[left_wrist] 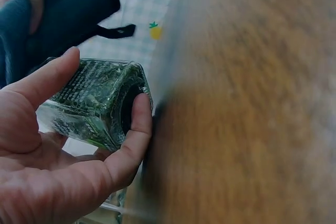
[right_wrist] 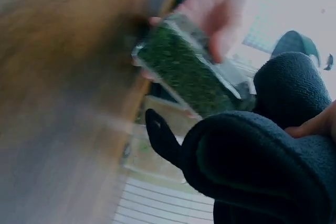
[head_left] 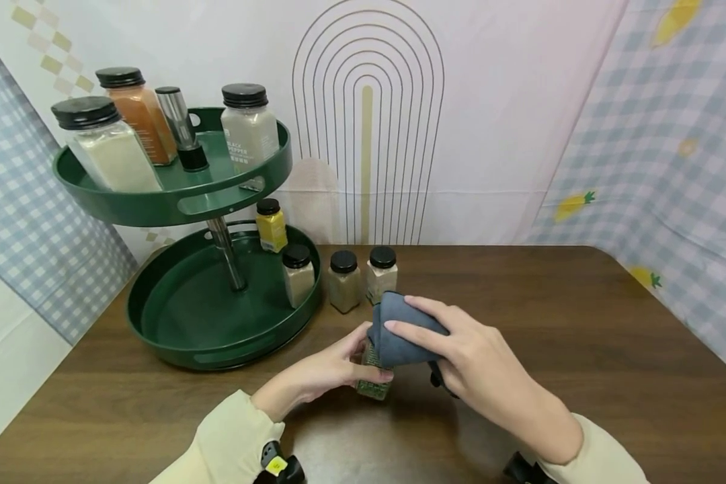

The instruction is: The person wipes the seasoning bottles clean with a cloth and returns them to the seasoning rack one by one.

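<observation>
Broadly, one brown tabletop (head_left: pixel 581 323) carries everything, with one green two-tier rack (head_left: pixel 121 210) toward its left end. The two hands work in front and to the right of the rack: the left hand (head_left: pixel 339 366) pinches a herb jar (head_left: pixel 374 388) between thumb and fingers, and the right hand (head_left: pixel 478 356) has its fingers wrapped round one folded blue-grey cloth (head_left: pixel 399 349). The cloth covers the herb jar's upper end from view; it looks soft and light, easily gripped anywhere along the fold.

On the rack's upper level stand three large jars, one pale (head_left: pixel 115 158), one orange (head_left: pixel 142 124), one labelled black pepper (head_left: pixel 251 131), with one silver cylinder (head_left: pixel 178 121) among them.

Small jars number five: one yellow jar (head_left: pixel 272 228) and one pale small jar (head_left: pixel 299 279) on the rack's lower level, a brownish jar (head_left: pixel 344 286) and a whitish jar (head_left: pixel 382 275) just right of it, plus the herb jar. That last should be stiff, fairly light, smooth enough to slip and perhaps breakable; its flat sides offer the surest hold.

Smallest, one dark loop (right_wrist: pixel 160 135) hangs off the cloth.
</observation>
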Demonstrator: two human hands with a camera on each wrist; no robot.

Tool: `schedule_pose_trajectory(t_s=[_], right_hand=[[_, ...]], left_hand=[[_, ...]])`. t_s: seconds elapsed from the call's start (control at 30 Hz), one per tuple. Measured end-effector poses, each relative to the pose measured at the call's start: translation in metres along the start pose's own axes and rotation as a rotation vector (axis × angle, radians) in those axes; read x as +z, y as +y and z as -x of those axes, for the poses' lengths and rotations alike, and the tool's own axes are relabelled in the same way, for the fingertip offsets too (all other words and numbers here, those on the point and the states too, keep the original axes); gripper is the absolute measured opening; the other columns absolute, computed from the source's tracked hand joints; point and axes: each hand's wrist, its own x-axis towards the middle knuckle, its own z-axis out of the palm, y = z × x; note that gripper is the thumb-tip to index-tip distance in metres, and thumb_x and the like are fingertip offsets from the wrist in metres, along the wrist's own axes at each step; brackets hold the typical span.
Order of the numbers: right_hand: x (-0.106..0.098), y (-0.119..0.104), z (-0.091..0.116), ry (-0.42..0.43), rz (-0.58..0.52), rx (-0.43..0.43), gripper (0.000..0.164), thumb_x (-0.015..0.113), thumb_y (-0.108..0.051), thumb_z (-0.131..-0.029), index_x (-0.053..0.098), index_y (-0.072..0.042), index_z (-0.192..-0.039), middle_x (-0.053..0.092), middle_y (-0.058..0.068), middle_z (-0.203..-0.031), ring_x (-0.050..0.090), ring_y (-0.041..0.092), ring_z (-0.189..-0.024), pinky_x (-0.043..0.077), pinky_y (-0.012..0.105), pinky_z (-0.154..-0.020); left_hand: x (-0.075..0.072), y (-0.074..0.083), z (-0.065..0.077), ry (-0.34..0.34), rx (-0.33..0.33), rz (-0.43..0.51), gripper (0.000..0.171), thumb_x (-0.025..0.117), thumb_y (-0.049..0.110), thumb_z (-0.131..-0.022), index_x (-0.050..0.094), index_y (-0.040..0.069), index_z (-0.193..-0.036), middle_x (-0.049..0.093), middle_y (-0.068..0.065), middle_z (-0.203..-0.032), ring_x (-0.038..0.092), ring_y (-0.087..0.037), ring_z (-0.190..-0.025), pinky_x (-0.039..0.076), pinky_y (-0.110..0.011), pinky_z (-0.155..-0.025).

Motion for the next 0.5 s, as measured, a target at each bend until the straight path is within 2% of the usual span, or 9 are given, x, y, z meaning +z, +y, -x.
schedule_pose_trajectory(t_s=[0.1,0.3,0.5], right_hand=[[0.006,-0.0001,0.0012,-0.016,0.015,-0.005,0.075,0.056,0.015,-0.062,0.059,-0.029,-0.123,0.054,0.007,-0.128,0.058,0.021,-0.105,0.053,0.034,-0.066],[0.0059,0.0018,0.0008,0.006,0.036,-0.001,0.074,0.057,0.016,-0.058,0.064,-0.03,-0.116,0.056,0.005,-0.125,0.059,0.02,-0.099,0.051,0.034,-0.057],[0.0032,0.0043,0.0018,0.01,0.046,0.016,0.071,0.055,0.018,-0.055,0.069,-0.028,-0.107,0.058,0.005,-0.121,0.061,0.021,-0.094,0.048,0.032,-0.052]], left_hand=[[-0.0007,0.0003,0.0009,0.002,-0.014,-0.008,0.069,0.066,0.016,-0.086,0.026,0.025,-0.142,0.039,-0.012,-0.135,0.047,-0.024,-0.11,0.047,-0.037,-0.081],[-0.0024,0.0013,0.001,0.016,-0.032,-0.044,0.068,0.067,0.017,-0.084,0.029,0.024,-0.14,0.047,-0.013,-0.123,0.05,-0.024,-0.103,0.046,-0.036,-0.079],[-0.0044,0.0007,0.0,-0.006,-0.045,0.009,0.064,0.066,0.017,-0.086,0.029,0.02,-0.137,0.048,-0.012,-0.123,0.053,-0.021,-0.104,0.048,-0.038,-0.085]])
